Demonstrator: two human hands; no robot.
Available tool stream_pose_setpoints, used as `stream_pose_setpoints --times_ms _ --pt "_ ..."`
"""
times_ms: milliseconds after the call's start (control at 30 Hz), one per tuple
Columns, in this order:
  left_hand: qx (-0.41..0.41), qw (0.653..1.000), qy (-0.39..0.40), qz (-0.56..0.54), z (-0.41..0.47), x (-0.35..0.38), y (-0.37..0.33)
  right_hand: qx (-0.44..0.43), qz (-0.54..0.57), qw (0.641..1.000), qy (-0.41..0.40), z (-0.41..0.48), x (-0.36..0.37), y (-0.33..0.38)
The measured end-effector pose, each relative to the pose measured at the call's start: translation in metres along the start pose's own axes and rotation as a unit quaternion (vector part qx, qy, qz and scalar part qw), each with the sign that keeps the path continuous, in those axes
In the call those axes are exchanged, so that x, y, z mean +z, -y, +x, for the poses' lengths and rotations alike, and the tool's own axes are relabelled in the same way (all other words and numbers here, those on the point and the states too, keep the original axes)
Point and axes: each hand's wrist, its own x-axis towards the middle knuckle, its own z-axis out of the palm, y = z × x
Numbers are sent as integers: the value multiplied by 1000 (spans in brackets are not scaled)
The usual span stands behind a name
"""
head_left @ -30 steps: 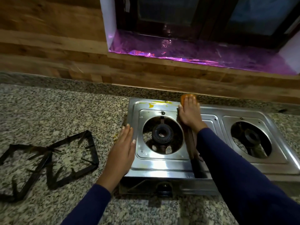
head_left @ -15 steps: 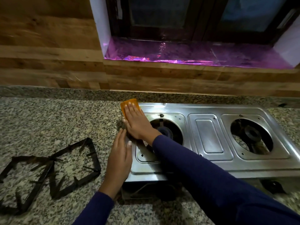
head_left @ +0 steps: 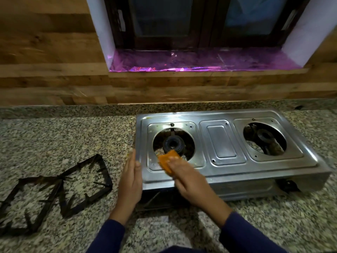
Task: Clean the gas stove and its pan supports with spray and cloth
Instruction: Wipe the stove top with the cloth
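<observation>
Speckled granite makes up the bench (head_left: pixel 54 139), backed by wood-look panelling and a dark window whose sill (head_left: pixel 200 60) is lined with shiny purple foil. On the bench sits a steel gas stove (head_left: pixel 222 143) with 2 burners — the left burner (head_left: pixel 173 145) and the right burner (head_left: pixel 264 136) both sit bare in their round openings, with a small raised plate between them.

The 2 black pan supports (head_left: pixel 54 190) lie flat on the granite, well to the left of the stove, touching each other at a corner.

The person's right hand (head_left: pixel 189 181) is over the front left part of the stove top, its grip closed on an orange cloth (head_left: pixel 166 161) that is pressed against the steel just in front of the left burner; the hand is a little blurred. The left hand (head_left: pixel 130 181) stands on edge against the stove's left side, fingers straight and together — its grip holds nothing. Both arms wear dark blue sleeves (head_left: pixel 251 234). A black knob (head_left: pixel 288 185) shows at the stove's front right.
</observation>
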Motion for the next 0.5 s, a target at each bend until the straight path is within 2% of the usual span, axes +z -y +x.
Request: stream_pose_setpoints --times_ms 133,267,333,500 --pt "36 998 28 47 -10 5 12 156 -67 983 -75 -44 -44 -67" --pt "33 998 28 53 -12 5 10 338 -123 928 -94 -27 -73 -114" --pt "39 997 26 63 -12 5 9 345 -135 925 -88 4 -79 -125" --pt "60 994 26 91 -11 3 12 278 -108 954 -33 111 -74 -125"
